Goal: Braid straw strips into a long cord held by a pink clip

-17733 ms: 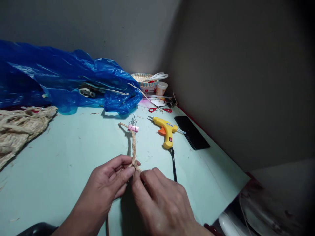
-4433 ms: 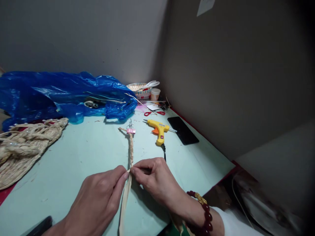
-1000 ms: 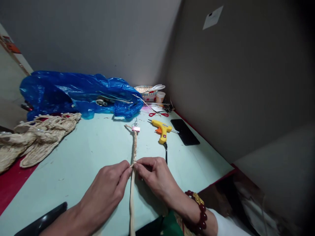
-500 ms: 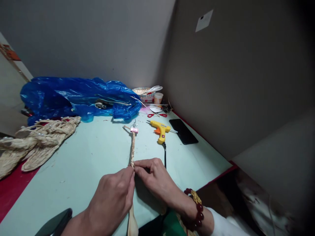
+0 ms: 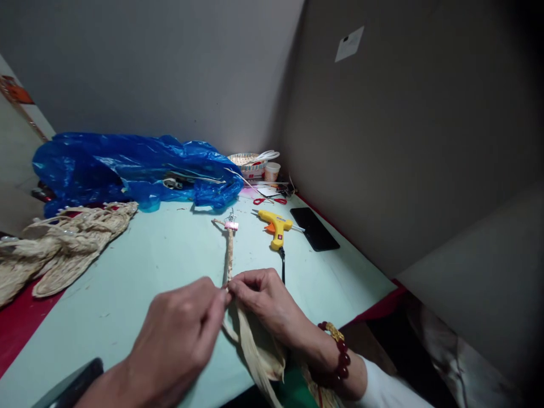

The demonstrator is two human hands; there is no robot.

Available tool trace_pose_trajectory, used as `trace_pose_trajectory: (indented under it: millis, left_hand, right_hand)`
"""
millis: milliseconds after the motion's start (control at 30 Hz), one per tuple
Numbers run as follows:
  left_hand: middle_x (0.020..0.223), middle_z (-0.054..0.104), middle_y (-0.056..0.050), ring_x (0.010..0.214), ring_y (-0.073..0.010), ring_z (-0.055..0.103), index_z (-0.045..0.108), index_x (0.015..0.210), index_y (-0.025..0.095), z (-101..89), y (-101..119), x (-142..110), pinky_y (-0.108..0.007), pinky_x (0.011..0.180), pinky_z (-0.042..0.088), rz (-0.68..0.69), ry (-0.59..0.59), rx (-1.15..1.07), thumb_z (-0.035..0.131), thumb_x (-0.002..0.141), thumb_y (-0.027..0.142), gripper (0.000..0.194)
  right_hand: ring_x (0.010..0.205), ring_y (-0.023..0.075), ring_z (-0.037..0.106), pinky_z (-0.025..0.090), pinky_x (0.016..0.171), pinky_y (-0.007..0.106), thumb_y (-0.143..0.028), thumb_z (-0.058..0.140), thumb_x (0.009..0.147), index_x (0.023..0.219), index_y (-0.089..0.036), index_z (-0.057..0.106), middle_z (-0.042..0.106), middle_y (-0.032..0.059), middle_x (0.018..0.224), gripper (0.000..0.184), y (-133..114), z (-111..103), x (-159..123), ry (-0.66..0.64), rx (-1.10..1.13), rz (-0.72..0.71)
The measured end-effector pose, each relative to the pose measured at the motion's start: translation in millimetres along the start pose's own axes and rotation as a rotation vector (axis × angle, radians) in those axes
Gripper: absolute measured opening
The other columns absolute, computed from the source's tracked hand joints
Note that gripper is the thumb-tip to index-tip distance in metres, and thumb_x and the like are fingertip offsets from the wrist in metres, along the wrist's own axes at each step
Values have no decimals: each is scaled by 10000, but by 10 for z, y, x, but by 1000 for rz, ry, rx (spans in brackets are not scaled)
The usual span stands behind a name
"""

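Note:
A narrow braid (image 5: pixel 230 252) of pale dried plant strips, which look like corn husk, runs towards me over the table. A pink binder clip (image 5: pixel 232 225) grips its far end. My right hand (image 5: pixel 274 306) pinches the braid's near end between thumb and fingertips. Just left of it, my left hand (image 5: pixel 174 328) is closed, its thumb and finger pressed together on a strip at the same spot. What exactly sits in that pinch is partly hidden. Loose wide husk strips (image 5: pixel 251 345) hang below the hands over the table's near edge.
A yellow glue gun (image 5: pixel 278 226) lies beyond my right hand, beside a black phone (image 5: pixel 315 228). Red-handled scissors (image 5: pixel 270 200), a basket (image 5: pixel 244 159) and a cup (image 5: pixel 272 171) are further back. Blue plastic (image 5: pixel 136 167) and woven soles (image 5: pixel 72 246) lie left.
My left hand has moved left and slightly away from the right hand. The loose strips, mostly hidden before, now hang in view below the hands. The right hand stays at the braid.

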State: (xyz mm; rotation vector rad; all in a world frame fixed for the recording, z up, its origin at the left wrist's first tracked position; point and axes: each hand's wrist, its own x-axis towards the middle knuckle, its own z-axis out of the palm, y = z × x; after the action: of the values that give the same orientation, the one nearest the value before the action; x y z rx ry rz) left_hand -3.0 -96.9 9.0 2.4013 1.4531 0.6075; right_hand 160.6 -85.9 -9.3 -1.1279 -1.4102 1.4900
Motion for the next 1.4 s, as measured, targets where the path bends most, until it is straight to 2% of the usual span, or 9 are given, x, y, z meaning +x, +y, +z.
trace_pose_trajectory:
  millis: [67,167,333,433,600,700,867,1033,1400]
  left_hand:
    - [759,611,-23,737,-208,587,583,769,210,-62,-74,98,-349,703,415,-119,18,-173,357,948,354,323]
    - [806,626,-7,829,-194,595,591,946,198,-34,-136,211,-319,782,433,-180,-219,-673,486,898,359,198]
    - [645,473,78,439,-45,321,558,897,176,125,-141,230,-189,434,231,-371,-404,-1162,566,857,374,202]
    - [657,492,65,467,-59,313,548,840,187,127,-136,193,-192,444,213,-434,-428,-1094,543,859,401,215]
    - [791,620,-7,783,-191,564,538,778,222,69,-90,112,-308,757,409,-220,-256,-525,354,947,383,298]
    - [722,606,4,704,-197,557,526,752,233,66,-87,94,-320,703,402,-221,-233,-341,299,960,374,340]
    - [588,507,55,529,-123,487,501,678,213,117,-197,181,-236,517,384,-291,-320,-762,456,893,430,309]
    - [393,272,153,328,-42,110,486,697,218,108,-223,268,-191,328,83,-560,-529,-1151,573,819,488,308]
    - [572,324,82,565,-116,321,390,562,213,149,-147,230,-219,500,257,-427,-264,-753,529,768,319,270]
  right_hand:
    - [569,91,408,321,540,202,-309,545,894,689,-114,677,559,3,627,312,-18,-8,-7,-4,12,1]
    - [581,101,477,392,609,207,-288,492,929,700,-120,676,579,5,613,339,-18,-20,-12,-90,71,-75]
    - [702,137,570,442,748,244,-249,455,948,742,-140,663,628,11,677,313,3,-46,-24,-112,-47,-173]
    - [660,118,536,409,673,215,-261,462,958,695,-146,638,615,1,675,336,0,-48,-51,-32,-237,-157]
    - [642,105,535,373,647,210,-255,438,981,674,-158,579,615,-6,666,351,-27,6,-119,55,-458,-157]
    - [640,109,537,370,653,217,-236,431,981,683,-167,548,608,-9,664,327,-34,26,-136,66,-546,-147]
    - [613,100,506,357,626,203,-182,454,956,692,-174,528,560,-27,631,274,-14,15,-105,61,-571,-170]
    - [609,96,491,351,613,203,-180,448,960,696,-171,532,567,-24,643,277,-25,4,-93,32,-580,-170]
    - [599,147,533,351,551,271,-176,399,924,792,-177,588,604,41,743,230,-63,38,-309,126,-1016,-288]
